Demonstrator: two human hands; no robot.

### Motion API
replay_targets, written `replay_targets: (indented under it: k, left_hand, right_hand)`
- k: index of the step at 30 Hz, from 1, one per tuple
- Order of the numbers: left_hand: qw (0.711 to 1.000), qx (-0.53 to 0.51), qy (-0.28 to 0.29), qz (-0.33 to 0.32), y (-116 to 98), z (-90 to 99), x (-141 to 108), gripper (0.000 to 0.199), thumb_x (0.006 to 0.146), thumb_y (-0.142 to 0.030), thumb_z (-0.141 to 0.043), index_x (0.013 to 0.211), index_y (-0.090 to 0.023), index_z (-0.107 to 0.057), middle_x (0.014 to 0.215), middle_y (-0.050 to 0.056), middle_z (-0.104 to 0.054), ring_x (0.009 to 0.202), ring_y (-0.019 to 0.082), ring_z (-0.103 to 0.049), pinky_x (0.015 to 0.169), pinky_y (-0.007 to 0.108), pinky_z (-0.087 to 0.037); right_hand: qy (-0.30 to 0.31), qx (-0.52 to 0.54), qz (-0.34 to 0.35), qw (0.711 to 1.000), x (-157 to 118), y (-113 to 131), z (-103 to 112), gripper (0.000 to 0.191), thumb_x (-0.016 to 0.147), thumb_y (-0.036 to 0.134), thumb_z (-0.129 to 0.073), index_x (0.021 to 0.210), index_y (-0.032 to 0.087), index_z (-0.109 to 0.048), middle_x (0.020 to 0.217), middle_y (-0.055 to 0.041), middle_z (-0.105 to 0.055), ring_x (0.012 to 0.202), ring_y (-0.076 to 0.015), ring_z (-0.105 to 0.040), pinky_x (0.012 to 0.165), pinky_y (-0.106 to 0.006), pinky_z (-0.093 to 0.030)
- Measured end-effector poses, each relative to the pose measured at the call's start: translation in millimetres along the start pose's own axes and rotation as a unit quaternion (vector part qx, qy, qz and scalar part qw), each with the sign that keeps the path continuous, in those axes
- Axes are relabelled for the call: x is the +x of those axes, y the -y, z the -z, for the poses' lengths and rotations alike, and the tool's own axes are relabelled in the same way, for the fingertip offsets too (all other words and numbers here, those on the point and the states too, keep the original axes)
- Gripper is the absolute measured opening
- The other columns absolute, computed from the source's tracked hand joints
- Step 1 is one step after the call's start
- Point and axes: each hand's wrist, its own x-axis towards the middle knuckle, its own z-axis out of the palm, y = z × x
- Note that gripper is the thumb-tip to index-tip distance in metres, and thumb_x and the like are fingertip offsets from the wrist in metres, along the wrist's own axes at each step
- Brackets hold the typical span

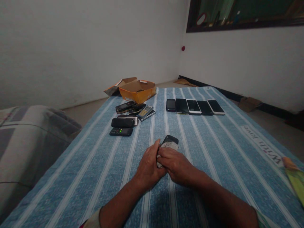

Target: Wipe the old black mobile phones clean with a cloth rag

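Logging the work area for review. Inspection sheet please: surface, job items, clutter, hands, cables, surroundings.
Surface: blue striped cover, "With love" printed at right.
Job items: dark phone, partly under pale cloth; row of five phones beyond, to the right; loose phone group beyond, to the left.
Clutter: open orange box at far edge; yellow-green item at right edge, unidentifiable.
Hands: left hand holds the phone, grip partly hidden; right hand presses the cloth against it.
Cables: nothing seen on the cover.
Surroundings: pale walls; dark-framed pane, upper right.

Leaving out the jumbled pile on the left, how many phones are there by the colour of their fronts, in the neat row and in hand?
White-bordered phones in the row: 2
Dark-fronted phones in the row: 3
Dark phone in hand: 1
Total: 6
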Motion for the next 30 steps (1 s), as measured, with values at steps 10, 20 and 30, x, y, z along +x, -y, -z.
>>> replay_targets:
  k: [10, 20, 30]
  left_hand:
    - [0.999, 0.025, -0.005, 0.023, -4, -2.5, 0, 0.085, 0.07, -0.028, -0.075, 0.143, -0.016, -0.033, 0.13, 0.017, -0.058, 0.121, 0.033, -0.055, 0.101, 0.053, -0.048]
    - [0.975, 0.203, -0.08, -0.036, 1, -19.3, 1, 0.07, 0.064, -0.041, -0.08, 0.121, -0.013, -0.051, 0.133, 0.023, -0.055, 0.129, 0.044, -0.047, 0.103, 0.063, -0.043]
    - [0.971, 0.221, -0.069, -0.067, -5, -12.3, 7, 0.041, 0.079, -0.036, -0.065, 0.107, -0.006, -0.062, 0.121, 0.025, -0.062, 0.122, 0.041, -0.054, 0.101, 0.059, -0.047]
  right_hand:
    - [-0.135, -0.157, -0.152, 0.966, -15, -40, -3, 0.036, 0.084, 0.003, -0.046, 0.111, 0.016, -0.065, 0.114, -0.0155, -0.065, 0.11, -0.0267, -0.06, 0.097, -0.045, -0.049]
    - [-0.178, -0.122, -0.18, 0.96, -18, -53, -5, 0.041, 0.082, 0.003, -0.043, 0.112, 0.017, -0.066, 0.109, -0.014, -0.067, 0.106, -0.0255, -0.062, 0.093, -0.042, -0.052]
    - [-0.281, -0.003, -0.178, 0.943, -13, -54, 2, 0.031, 0.086, 0.01, -0.048, 0.105, 0.022, -0.07, 0.1, -0.0081, -0.071, 0.095, -0.0203, -0.068, 0.086, -0.036, -0.056]
